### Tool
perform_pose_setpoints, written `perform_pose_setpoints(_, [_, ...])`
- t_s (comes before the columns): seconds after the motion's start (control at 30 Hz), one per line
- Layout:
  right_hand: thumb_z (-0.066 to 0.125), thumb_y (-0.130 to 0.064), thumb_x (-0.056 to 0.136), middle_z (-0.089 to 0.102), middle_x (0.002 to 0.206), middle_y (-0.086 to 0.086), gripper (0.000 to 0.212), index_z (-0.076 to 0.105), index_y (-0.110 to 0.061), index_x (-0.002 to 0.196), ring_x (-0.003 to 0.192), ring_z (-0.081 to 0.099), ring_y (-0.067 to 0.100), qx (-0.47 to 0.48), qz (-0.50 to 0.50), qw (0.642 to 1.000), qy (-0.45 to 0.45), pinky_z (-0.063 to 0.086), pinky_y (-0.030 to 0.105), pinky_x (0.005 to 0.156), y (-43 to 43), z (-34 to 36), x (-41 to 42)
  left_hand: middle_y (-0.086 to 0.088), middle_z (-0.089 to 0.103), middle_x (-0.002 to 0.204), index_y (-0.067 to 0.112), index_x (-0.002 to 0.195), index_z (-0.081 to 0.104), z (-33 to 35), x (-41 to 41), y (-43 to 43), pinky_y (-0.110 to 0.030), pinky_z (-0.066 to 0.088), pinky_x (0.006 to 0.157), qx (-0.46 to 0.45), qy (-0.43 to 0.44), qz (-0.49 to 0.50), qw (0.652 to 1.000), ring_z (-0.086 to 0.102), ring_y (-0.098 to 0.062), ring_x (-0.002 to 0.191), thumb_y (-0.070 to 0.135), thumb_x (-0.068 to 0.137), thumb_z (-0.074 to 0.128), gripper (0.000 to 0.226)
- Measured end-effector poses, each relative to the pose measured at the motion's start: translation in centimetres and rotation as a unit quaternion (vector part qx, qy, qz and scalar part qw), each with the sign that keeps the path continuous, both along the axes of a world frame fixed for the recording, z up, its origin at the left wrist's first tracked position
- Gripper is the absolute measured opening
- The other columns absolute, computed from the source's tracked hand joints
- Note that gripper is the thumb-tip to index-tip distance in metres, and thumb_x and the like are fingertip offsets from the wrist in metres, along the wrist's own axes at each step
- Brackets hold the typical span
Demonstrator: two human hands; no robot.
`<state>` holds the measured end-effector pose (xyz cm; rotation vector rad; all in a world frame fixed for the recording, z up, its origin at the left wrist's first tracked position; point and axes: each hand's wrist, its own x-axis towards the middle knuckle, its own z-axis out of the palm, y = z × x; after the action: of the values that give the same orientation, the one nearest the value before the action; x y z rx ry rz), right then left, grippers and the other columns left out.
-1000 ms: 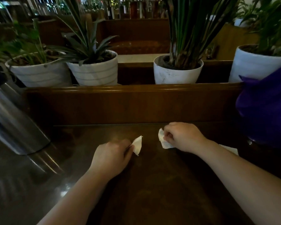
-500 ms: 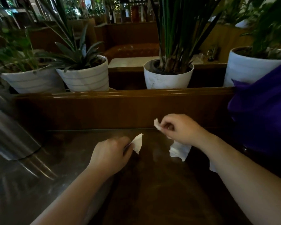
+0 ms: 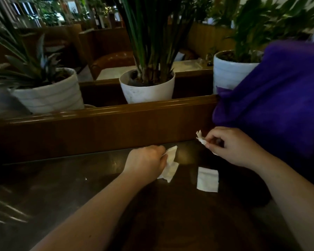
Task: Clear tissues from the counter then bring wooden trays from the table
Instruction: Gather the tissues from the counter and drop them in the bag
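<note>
**Tissue-clearing step on the counter**

Counter (image 3: 83, 187): dark, glossy; the landmark. Left hand (image 3: 145, 163), above its middle, fingers closed around a crumpled tissue (image 3: 169, 167). Right hand (image 3: 230, 145), nearer the rear rail, pinches a small scrap (image 3: 200, 138). One flat tissue (image 3: 207, 179) lies loose between them; collecting it is probably next. No trays visible.

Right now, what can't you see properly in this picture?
Head view only:
- Right hand: its fingers cover most of the crumpled tissue.
- Left hand: hides part of the hanging tissue.
- Purple cloth: cut off by the right edge, hiding whatever it covers.
- Wooden trays: none in view.
</note>
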<state>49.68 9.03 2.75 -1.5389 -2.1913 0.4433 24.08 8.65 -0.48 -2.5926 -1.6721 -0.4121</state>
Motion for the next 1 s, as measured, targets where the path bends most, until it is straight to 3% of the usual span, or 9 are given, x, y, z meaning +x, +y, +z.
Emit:
perform_pose_setpoints(0.2, [0.063, -0.028, 0.088, 0.06, 0.092, -0.017, 0.01, 0.063, -0.036, 0.092, 0.082, 0.057, 0.001, -0.017, -0.019, 1.0, 0.005, 0.042, 0.02, 0.066, -2.1, -0.3, 4.0, 0.006, 0.061, 0.095, 0.027, 0.109, 0.056, -1.4, 2.0, 0.2, -0.03, 0.055, 0.064, -0.026, 0.046, -0.012, 0.999, 0.058, -0.009, 0.073, 0.043, 0.095, 0.039, 0.027])
perform_pose_setpoints(0.43, [0.062, -0.032, 0.088, 0.055, 0.088, -0.02, 0.005, 0.063, -0.034, 0.092, 0.081, 0.055, -0.001, -0.024, 0.035, 0.999, -0.024, 0.044, 0.02, 0.067, -3.1, -1.6, 3.8, 0.0, 0.048, 0.131, 0.031, 0.133, 0.041, -2.4, 2.4, -0.7, -0.029, 0.048, 0.069, -0.093, 0.138, 0.011, 0.986, 0.056, -0.017, 0.1, 0.061, 0.087, 0.04, 0.055])
perform_pose_setpoints(0.8, [0.048, -0.04, 0.094, 0.049, 0.098, -0.017, 0.014, 0.057, -0.036, 0.104, 0.079, 0.05, 0.003, -0.039, 0.114, 0.98, -0.156, 0.042, 0.024, 0.065, -3.0, -4.2, 0.8, 0.003, 0.058, 0.114, 0.027, 0.125, 0.049, -1.9, 2.7, -3.0, -0.028, 0.052, 0.069, -0.064, 0.126, -0.006, 0.99, 0.059, -0.014, 0.091, 0.04, 0.096, 0.037, 0.033])
perform_pose_setpoints(0.93, [0.057, -0.06, 0.081, 0.047, 0.11, -0.017, 0.038, 0.053, -0.036, 0.109, 0.09, 0.05, 0.003, -0.091, 0.126, 0.971, -0.18, 0.049, 0.03, 0.075, -3.0, -4.5, 1.0, 0.005, 0.061, 0.108, 0.028, 0.125, 0.05, -2.0, 2.6, -4.1, -0.027, 0.05, 0.064, -0.053, 0.093, 0.006, 0.994, 0.06, -0.013, 0.088, 0.041, 0.096, 0.036, 0.035])
perform_pose_setpoints(1.0, [0.06, -0.058, 0.08, 0.045, 0.115, -0.019, 0.04, 0.052, -0.037, 0.114, 0.096, 0.049, 0.003, -0.112, 0.122, 0.97, -0.179, 0.049, 0.032, 0.08, -3.0, -4.5, 1.0, 0.006, 0.063, 0.103, 0.027, 0.123, 0.052, -2.0, 2.6, -4.6, -0.027, 0.05, 0.063, -0.042, 0.079, 0.018, 0.996, 0.06, -0.012, 0.085, 0.041, 0.096, 0.035, 0.035])
